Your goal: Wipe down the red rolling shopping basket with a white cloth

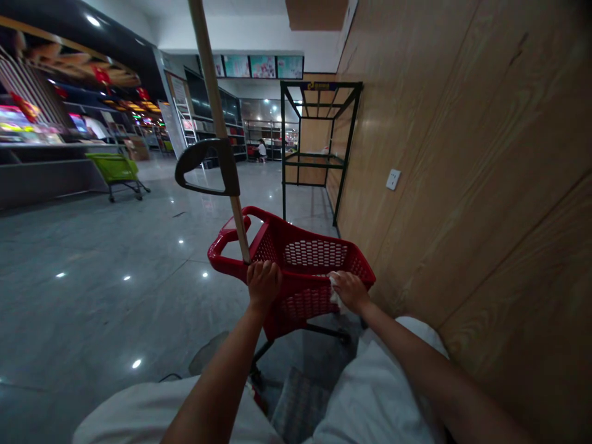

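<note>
A red plastic shopping cart (296, 283) with honeycomb-patterned sides stands just in front of my knees. My left hand (264, 285) is closed over its near rim, close to the push handle. Farther right along the same rim, my right hand (350, 290) presses a crumpled white cloth (337, 296) against the cart. A long pale pole (210, 68) leans up out of the cart beside my left hand; its lower end is hidden. On the pole sits a dark grey looped handle (226, 166).
A wood-panelled wall (444, 154) runs along my right. Ahead stands a dark metal rack (314, 165). To the left are a green shopping cart (111, 168) and a counter (41, 172). A person (261, 150) crouches near far shelves. The grey floor (152, 246) is shiny.
</note>
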{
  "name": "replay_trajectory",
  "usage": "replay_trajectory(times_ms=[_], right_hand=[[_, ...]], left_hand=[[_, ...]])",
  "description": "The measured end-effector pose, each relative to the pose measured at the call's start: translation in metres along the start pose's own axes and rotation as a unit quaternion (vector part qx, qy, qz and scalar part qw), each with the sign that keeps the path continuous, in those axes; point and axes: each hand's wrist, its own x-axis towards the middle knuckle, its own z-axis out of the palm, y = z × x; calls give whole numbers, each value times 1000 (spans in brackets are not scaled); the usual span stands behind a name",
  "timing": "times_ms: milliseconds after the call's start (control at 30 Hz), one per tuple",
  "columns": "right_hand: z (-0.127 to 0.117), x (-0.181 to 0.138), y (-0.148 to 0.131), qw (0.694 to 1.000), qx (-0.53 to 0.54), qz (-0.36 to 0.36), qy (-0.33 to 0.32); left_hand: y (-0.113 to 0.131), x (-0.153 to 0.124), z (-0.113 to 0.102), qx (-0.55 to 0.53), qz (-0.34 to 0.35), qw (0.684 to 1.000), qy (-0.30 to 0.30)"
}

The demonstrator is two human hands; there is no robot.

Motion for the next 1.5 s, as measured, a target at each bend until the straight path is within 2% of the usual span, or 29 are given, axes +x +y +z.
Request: replay_trajectory(times_ms=[67,133,233,333,400,433,500,567,700,767,800,867,1067,1167,1267,1433,1500], right_hand=[[-5,-4,7,1000,-3,9,-4],[-8,7,-6,1000,13,16,-18],[-8,42,-55,997,77,7,-31],[-6,78,-108,990,131,45,-14],[-6,88,-124,988,150,43,-6],[-6,87,-124,987,157,28,-3],[-7,76,-107,987,163,-3,-1],[-8,56,-71,989,151,-6,-8],[-14,16,4,994,84,65,-36],[-18,9,18,992,57,96,-51],[-20,10,16,992,49,104,-59],[-21,20,-5,992,47,96,-65],[-16,79,-121,996,91,-2,-12],[-13,89,-141,996,90,-20,-5],[-8,71,-114,997,72,-26,-12],[-5,11,-22,999,29,8,-23],[-8,-4,-1,999,24,19,-17]], left_hand=[[8,0,2,-4,-14,1000,7],[17,2,4,-8,-31,999,5],[25,4,3,-11,-50,999,-8],[23,5,-1,-5,-37,999,-28],[16,4,-5,-4,-17,999,-40],[12,3,-6,-6,-6,999,-42],[5,1,-7,-10,14,999,-37],[1,-1,-6,-17,21,999,-28],[6,-3,0,-35,-6,999,-21],[11,-2,2,-38,-27,999,-18],[14,-1,3,-38,-37,998,-17],[17,0,3,-37,-48,998,-17],[13,-1,-1,-16,-34,999,-19],[3,-3,-3,-14,-10,1000,-9],[-7,-3,-5,-12,12,1000,-11],[-10,-2,-2,-32,-12,999,-16],[-5,-2,0,-39,-31,999,-9]])
